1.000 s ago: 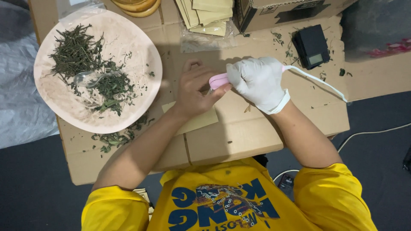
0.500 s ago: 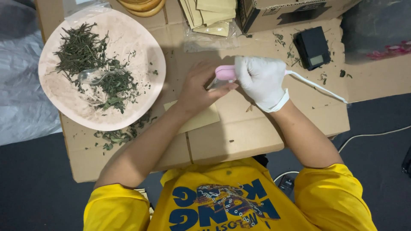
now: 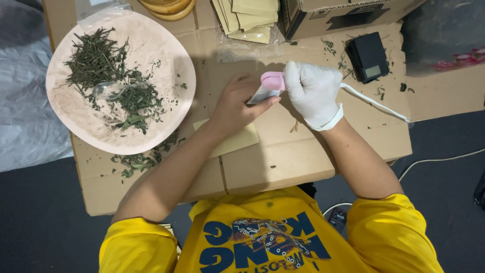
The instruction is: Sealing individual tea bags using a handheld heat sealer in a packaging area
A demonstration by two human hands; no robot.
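Pink sealer (image 3: 273,80) in gloved right hand (image 3: 314,92), left hand (image 3: 238,102) pinching packet (image 3: 261,94)

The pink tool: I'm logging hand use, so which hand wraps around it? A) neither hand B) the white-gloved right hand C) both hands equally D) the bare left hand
B: the white-gloved right hand wraps the pink tool; the bare left hand only pinches the small packet beneath it.

Pink sealer (image 3: 273,80) with white cord (image 3: 374,102) – white glove on right hand (image 3: 314,92); pale pink plate (image 3: 166,60) upper left, dark green dried leaves (image 3: 96,60); yellow shirt (image 3: 268,237) – blue lettering.
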